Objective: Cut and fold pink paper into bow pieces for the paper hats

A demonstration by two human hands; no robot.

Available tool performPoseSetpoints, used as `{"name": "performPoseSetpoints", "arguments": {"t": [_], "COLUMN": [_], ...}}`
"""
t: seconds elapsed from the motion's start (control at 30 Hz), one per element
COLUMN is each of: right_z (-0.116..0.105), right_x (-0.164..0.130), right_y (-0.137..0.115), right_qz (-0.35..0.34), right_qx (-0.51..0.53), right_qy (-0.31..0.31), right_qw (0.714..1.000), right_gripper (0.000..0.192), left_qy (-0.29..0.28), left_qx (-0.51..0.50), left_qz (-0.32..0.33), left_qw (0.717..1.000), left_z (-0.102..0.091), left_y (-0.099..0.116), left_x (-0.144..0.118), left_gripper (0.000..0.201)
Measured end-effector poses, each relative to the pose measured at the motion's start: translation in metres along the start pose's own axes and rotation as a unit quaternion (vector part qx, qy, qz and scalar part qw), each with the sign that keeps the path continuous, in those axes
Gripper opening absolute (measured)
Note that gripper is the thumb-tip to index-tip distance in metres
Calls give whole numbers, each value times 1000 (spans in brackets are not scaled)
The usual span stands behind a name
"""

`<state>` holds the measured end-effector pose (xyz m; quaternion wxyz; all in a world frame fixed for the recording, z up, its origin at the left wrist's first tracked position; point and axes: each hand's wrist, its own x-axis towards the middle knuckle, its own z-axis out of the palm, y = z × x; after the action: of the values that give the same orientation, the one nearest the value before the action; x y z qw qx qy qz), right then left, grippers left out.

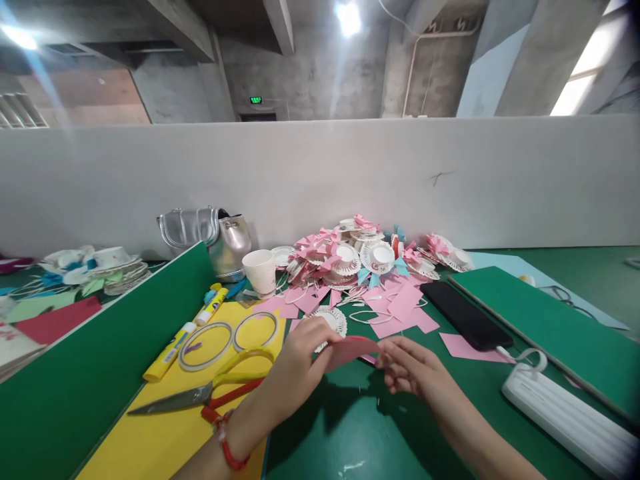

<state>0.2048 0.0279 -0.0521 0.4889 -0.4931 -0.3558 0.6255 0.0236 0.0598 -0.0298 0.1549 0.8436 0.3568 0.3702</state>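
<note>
A piece of pink paper (pixel 350 351), bent into a curve, is held up between my two hands above the green table. My left hand (pixel 306 350) grips its left end, the thumb below the fingers. At the right end, the fingertips of my right hand (pixel 407 365) pinch the paper's edge. Just behind my left hand lies a small white paper plate (pixel 333 320) with a frilled rim, partly covered by the hand. Scissors (pixel 215 387) with yellow and red handles rest on yellow paper (pixel 165 437), left of my left hand.
Behind my hands are pink paper pieces (pixel 395 307) and a heap of plate-and-bow crafts (pixel 345 257). At left stand a paper cup (pixel 260 272), glue sticks (pixel 170 351), tape rolls (pixel 206 347) and a green divider (pixel 110 360). A phone (pixel 467 313) and white mask (pixel 570 417) lie right.
</note>
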Motion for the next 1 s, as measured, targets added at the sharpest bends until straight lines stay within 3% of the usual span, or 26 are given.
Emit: {"name": "performPoseSetpoints", "arguments": {"t": [0.1, 0.17, 0.27, 0.47, 0.6, 0.67, 1.0], "right_z": [3, 6, 11, 21, 28, 28, 26], "right_x": [1, 1, 1, 1, 3, 4, 8], "right_y": [-18, -30, -45, -50, -40, -37, -36], "right_qz": [-78, -121, -177, -196, -166, -158, -116], "right_qx": [-107, -185, -266, -248, -247, -244, -192], "right_qy": [-17, -54, -58, 18, -5, -13, -33], "right_qw": [991, 974, 946, 949, 955, 957, 974], "right_gripper": [26, 19, 17, 22, 20, 18, 21], "left_qy": [35, 39, 42, 67, 162, 184, 154], "left_qx": [-96, -176, -267, -413, -303, -246, -277], "left_qz": [-145, -225, -309, -311, -316, -310, -359], "left_qw": [984, 958, 912, 853, 884, 900, 878], "left_z": [-2, -3, -4, 2, 4, 4, 0], "left_y": [3, 4, 6, 13, 15, 15, 17], "left_x": [5, 7, 8, 6, 5, 4, 3], "left_gripper": [15, 19, 23, 20, 22, 23, 23]}}
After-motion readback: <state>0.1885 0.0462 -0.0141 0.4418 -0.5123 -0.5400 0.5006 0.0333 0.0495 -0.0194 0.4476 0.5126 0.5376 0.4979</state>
